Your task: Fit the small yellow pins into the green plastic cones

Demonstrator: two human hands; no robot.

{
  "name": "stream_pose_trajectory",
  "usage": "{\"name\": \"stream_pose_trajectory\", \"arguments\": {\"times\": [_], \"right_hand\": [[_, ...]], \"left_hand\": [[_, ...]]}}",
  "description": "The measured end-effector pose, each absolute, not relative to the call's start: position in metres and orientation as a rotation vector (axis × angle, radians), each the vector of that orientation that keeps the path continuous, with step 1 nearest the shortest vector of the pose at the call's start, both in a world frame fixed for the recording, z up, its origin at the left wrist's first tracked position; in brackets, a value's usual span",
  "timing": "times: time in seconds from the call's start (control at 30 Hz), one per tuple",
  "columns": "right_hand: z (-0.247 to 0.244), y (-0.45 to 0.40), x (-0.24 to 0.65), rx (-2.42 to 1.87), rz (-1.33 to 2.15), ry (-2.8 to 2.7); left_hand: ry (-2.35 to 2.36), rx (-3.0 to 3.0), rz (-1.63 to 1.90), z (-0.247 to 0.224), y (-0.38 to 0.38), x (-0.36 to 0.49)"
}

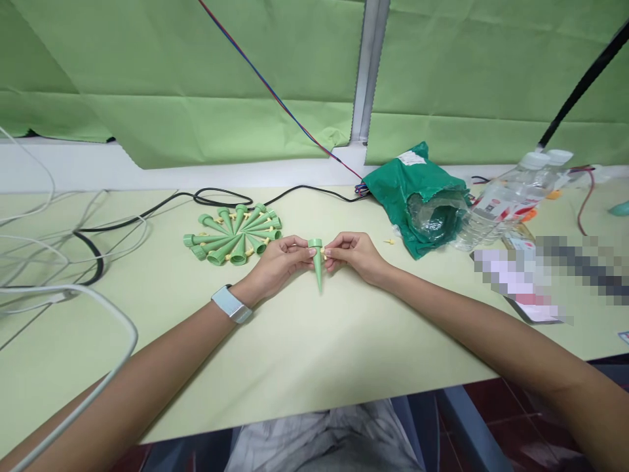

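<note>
Between my hands a green cone-shaped spike (318, 269) points downward, its wide cap at the top. My left hand (285, 265) is closed on its left side near the cap. The fingers of my right hand (354, 257) pinch a small yellow piece (323, 254) at the spike's right side. Similar green spikes (216, 247) with yellow pieces lie in a ring to the left, tips toward the centre. One loose yellow piece (389, 242) rests on the table, right of my right hand.
On the pale table (314, 354), a torn green bag (417, 190) and clear plastic bottles (511, 196) stand at the back right. A blurred flat object (515, 288) lies in front of them. White cables (118, 308) and a black cable (95, 252) run across the left.
</note>
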State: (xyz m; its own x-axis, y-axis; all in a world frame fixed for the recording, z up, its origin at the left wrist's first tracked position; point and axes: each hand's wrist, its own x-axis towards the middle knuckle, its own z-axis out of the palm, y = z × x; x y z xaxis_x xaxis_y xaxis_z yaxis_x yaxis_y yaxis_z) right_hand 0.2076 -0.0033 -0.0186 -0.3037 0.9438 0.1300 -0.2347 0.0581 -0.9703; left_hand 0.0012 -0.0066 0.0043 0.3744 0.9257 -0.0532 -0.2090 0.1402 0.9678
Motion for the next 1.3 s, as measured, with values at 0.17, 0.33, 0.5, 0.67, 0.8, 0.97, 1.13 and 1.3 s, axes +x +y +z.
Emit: {"name": "stream_pose_trajectory", "arguments": {"times": [0.17, 0.33, 0.5, 0.67, 0.8, 0.97, 1.13, 1.3], "right_hand": [[-0.016, -0.007, 0.207, -0.797, 1.262, -1.445], [-0.013, -0.01, 0.206, -0.807, 1.343, -1.409], [-0.015, -0.009, 0.206, -0.808, 1.426, -1.331], [-0.015, -0.009, 0.205, -0.82, 1.427, -1.312], [-0.014, -0.011, 0.202, -0.826, 1.398, -1.335], [-0.017, -0.014, 0.196, -0.82, 1.336, -1.411], [-0.019, -0.014, 0.197, -0.833, 1.287, -1.495], [-0.004, 0.0, 0.223, -1.127, 0.776, -1.844]], "left_hand": [[0.809, 1.097, 0.907, 0.005, -0.005, -0.001], [0.8, 1.104, 0.915, 0.004, -0.006, -0.002], [0.768, 1.14, 0.955, 0.003, -0.008, -0.001], [0.776, 1.162, 0.975, 0.003, -0.008, 0.001], [0.767, 1.173, 0.97, 0.002, -0.008, 0.002], [0.767, 1.158, 0.967, 0.001, -0.006, 0.004], [0.76, 1.1, 0.971, 0.003, -0.008, 0.007], [0.79, 1.007, 0.987, 0.004, -0.007, 0.006]]}}
